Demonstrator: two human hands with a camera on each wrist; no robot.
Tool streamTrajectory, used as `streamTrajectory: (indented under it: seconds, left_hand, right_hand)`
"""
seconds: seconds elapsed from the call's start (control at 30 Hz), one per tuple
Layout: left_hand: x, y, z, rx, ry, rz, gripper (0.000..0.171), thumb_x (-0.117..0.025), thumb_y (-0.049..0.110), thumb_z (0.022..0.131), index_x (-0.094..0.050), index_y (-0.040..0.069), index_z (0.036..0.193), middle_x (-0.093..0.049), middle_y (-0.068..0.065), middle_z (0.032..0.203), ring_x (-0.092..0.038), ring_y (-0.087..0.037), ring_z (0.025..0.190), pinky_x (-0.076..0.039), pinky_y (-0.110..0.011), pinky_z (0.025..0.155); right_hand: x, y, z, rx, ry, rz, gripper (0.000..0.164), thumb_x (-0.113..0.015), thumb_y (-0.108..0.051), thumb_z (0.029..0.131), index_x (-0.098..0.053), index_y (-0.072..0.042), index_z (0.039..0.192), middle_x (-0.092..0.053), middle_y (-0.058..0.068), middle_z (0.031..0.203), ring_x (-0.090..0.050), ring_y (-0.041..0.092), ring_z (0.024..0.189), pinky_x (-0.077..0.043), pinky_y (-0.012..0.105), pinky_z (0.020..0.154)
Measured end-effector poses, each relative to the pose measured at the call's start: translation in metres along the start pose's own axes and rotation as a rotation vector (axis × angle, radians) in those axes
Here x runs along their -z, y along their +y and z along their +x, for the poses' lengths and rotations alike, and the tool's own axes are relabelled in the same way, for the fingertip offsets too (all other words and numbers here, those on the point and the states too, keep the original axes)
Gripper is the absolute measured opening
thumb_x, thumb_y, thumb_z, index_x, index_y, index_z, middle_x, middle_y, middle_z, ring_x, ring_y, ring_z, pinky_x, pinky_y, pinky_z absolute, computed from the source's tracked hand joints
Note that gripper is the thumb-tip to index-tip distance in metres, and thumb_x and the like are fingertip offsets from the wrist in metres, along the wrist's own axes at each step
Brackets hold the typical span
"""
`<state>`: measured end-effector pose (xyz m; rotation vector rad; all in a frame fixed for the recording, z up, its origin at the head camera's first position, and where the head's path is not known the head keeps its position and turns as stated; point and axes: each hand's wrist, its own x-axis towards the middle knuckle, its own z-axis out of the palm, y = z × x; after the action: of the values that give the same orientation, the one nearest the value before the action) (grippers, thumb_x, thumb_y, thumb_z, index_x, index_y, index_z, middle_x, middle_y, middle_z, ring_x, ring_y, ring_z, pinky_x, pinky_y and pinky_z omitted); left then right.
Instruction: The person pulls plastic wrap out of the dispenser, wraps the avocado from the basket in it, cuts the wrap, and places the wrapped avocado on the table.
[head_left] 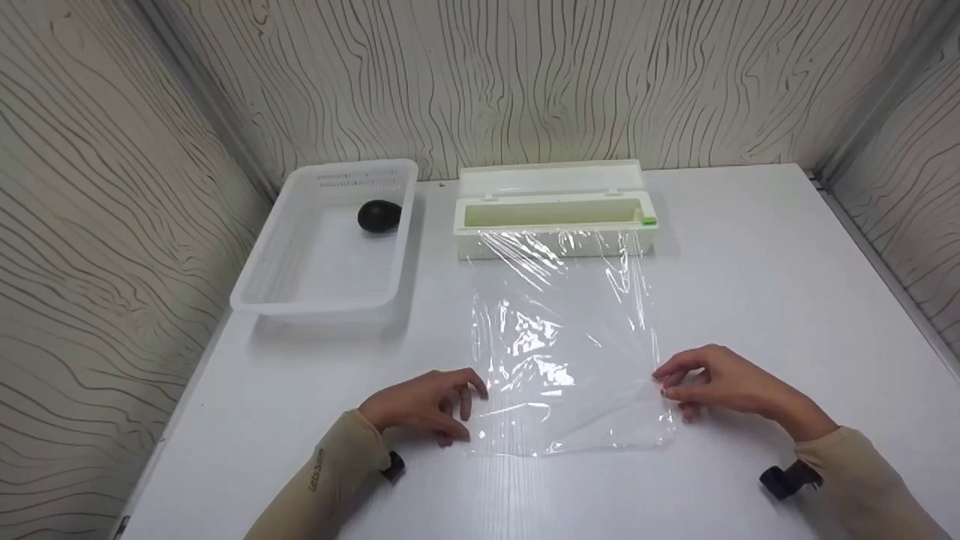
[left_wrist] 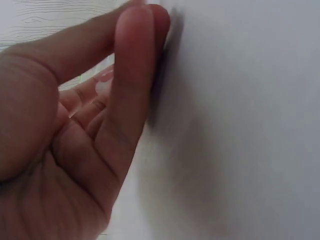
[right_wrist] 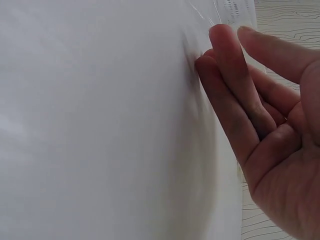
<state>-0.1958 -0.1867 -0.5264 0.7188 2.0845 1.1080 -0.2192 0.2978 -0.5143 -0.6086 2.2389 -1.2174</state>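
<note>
A sheet of clear plastic wrap [head_left: 570, 352] stretches over the white table from a white wrap dispenser box [head_left: 555, 244] toward the front. Beside the sheet's left edge is my left hand [head_left: 427, 405], fingers loosely bent, thumb and index finger apart. My right hand [head_left: 724, 386] is at the right edge, its index and thumb tips close to the film with a small gap between them. In the left wrist view the left hand [left_wrist: 95, 110] is near the tabletop. The right wrist view shows the right hand [right_wrist: 265, 110] with thumb and fingertips slightly apart.
A white plastic basket [head_left: 319, 304] stands at the back left, holding a dark avocado-like fruit [head_left: 379, 216]. The dispenser's lid [head_left: 551, 177] is raised, and a green cutter tab [head_left: 649, 221] sits at its right end. Wood-patterned walls [head_left: 540, 82] border the table [head_left: 765, 285].
</note>
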Motion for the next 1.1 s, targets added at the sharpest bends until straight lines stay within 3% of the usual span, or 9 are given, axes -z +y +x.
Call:
streamTrajectory:
  seconds: [0.2,0.43,0.67,0.87,0.97,1.1]
  left_hand:
    - [0.004,0.004,-0.002,-0.002,-0.027,0.063,0.047,-0.087,0.008,0.083,-0.064,0.018,0.123,-0.067,0.003,0.089,-0.068,-0.007,0.061,-0.059,-0.024,0.061]
    - [0.008,0.005,-0.004,0.004,-0.058,0.080,0.028,-0.081,0.013,0.090,-0.070,0.018,0.115,-0.067,0.006,0.084,-0.067,-0.006,0.066,-0.058,-0.021,0.065]
    - [0.010,0.006,-0.008,0.012,-0.064,0.062,0.023,-0.078,0.016,0.094,-0.071,0.019,0.115,-0.067,0.004,0.082,-0.068,-0.008,0.066,-0.058,-0.021,0.065]
    - [0.014,0.005,-0.011,-0.039,-0.082,0.082,0.019,-0.076,0.020,0.096,-0.073,0.019,0.115,-0.070,-0.005,0.081,-0.067,-0.010,0.064,-0.058,-0.022,0.063]
    - [0.020,0.005,-0.011,-0.063,-0.015,0.117,0.020,-0.074,0.022,0.097,-0.072,0.020,0.117,-0.071,-0.004,0.082,-0.066,-0.009,0.064,-0.057,-0.022,0.062]
    - [0.029,0.008,-0.008,-0.142,0.180,0.214,0.024,-0.073,0.022,0.098,-0.070,0.016,0.121,-0.069,0.001,0.092,-0.067,-0.011,0.078,-0.058,-0.024,0.071]
  right_hand:
    - [0.005,0.002,-0.004,-0.003,-0.043,0.050,0.045,-0.077,-0.016,0.094,-0.063,0.003,0.132,-0.076,0.014,0.096,-0.076,0.026,0.068,-0.060,0.027,0.074]
    - [0.014,0.005,-0.012,0.028,-0.121,0.066,0.050,-0.071,-0.013,0.098,-0.056,-0.001,0.145,-0.077,0.013,0.098,-0.077,0.030,0.069,-0.059,0.023,0.079]
    - [0.016,0.009,-0.015,-0.020,-0.146,0.115,0.045,-0.066,-0.014,0.102,-0.054,0.001,0.143,-0.076,0.018,0.100,-0.076,0.034,0.069,-0.062,0.030,0.076]
    - [0.020,0.009,-0.014,-0.042,-0.123,0.109,0.041,-0.065,-0.016,0.103,-0.055,0.001,0.138,-0.075,0.019,0.098,-0.076,0.035,0.069,-0.063,0.032,0.076]
    - [0.025,0.006,-0.011,-0.020,-0.064,0.060,0.041,-0.066,-0.017,0.102,-0.057,0.001,0.137,-0.076,0.017,0.097,-0.076,0.032,0.071,-0.061,0.030,0.077]
    - [0.036,-0.002,-0.003,-0.030,0.067,-0.047,0.041,-0.068,-0.018,0.101,-0.059,0.000,0.136,-0.075,0.014,0.099,-0.076,0.025,0.074,-0.058,0.027,0.075]
